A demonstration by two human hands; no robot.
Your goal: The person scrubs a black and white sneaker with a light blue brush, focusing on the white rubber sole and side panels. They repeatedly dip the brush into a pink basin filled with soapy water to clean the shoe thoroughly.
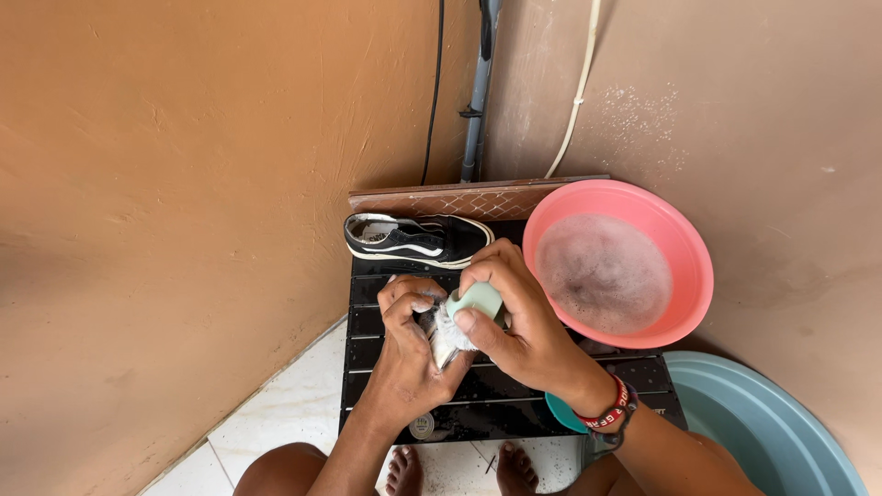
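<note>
Two basins fill the right of my view: a large teal basin (776,418) at the near right corner, partly cut off by the edge, and a pink basin (684,253) just beyond it, holding grey, foamy water. Both sit against orange-brown walls that meet in a corner at the far side, where a grey pipe (478,101) runs down. In the middle stands a low black slatted table (386,344), wet, on pale floor tiles. At its far edge, a black sneaker (418,241) with a white stripe lies on its side, toe pointing right, well apart from my hands.

Over the table's centre, my left hand (404,354) is curled tight around a second shoe (439,335), mostly hidden by my fingers and white suds. My right hand (514,317), with a red wristband (611,409), grips a pale green brush (478,298) pressed against that shoe. My bare toes show at the near edge.
</note>
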